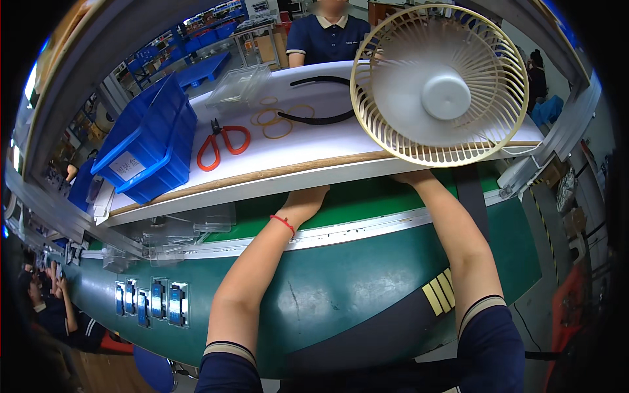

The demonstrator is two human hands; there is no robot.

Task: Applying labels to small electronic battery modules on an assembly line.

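Note:
Both my arms reach forward beneath the raised white shelf (308, 169), over the green belt (262, 213). My left hand (310, 198), below a red wrist cord (283, 223), shows only its back and wrist; the shelf hides the fingers. Farther right, my right hand (413, 177) goes under the shelf edge below the fan, its fingers hidden too. Whatever either hand touches is out of sight. Several small blue-and-black parts in clear trays (177, 304) lie on the green table (242, 262) to the left. Clear plastic trays (177, 226) sit under the shelf, left of my left hand.
On the shelf are a blue bin (147, 141), red-handled cutters (223, 141), rubber bands (275, 124), a clear box (239, 85), a black curved strap (318, 120) and a running fan (445, 95). A metal rail (354, 232) edges the belt. Across the shelf is a person (327, 36).

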